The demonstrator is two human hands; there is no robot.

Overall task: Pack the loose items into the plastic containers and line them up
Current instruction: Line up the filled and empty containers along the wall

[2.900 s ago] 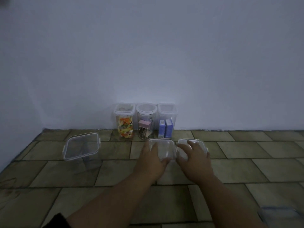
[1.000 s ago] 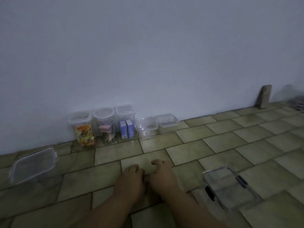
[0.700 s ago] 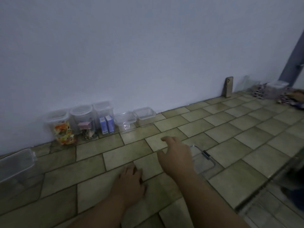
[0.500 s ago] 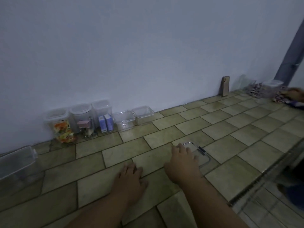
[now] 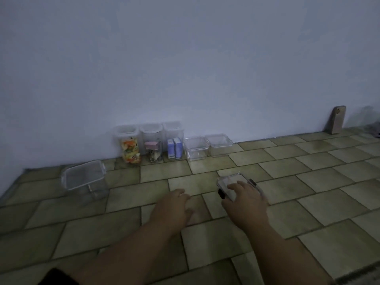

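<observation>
Reaching for clear box (image 5: 236, 183) on floor (image 5: 308, 202) mid-frame, right hand (image 5: 245, 199) spread over its lid in loose grip, left hand (image 5: 173, 208) flat and empty beside; next, likely carrying it to row (image 5: 172, 141) at wall.

My left hand (image 5: 174, 206) lies palm down, fingers loosely curled and empty. My right hand (image 5: 245, 199) reaches farther out, fingers spread, palm down. Both forearms stretch forward.

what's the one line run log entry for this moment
right hand: fingers on clear black-latched container | left hand: flat on tiled floor, empty | wall row: five containers | large clear container: apart, left
</observation>
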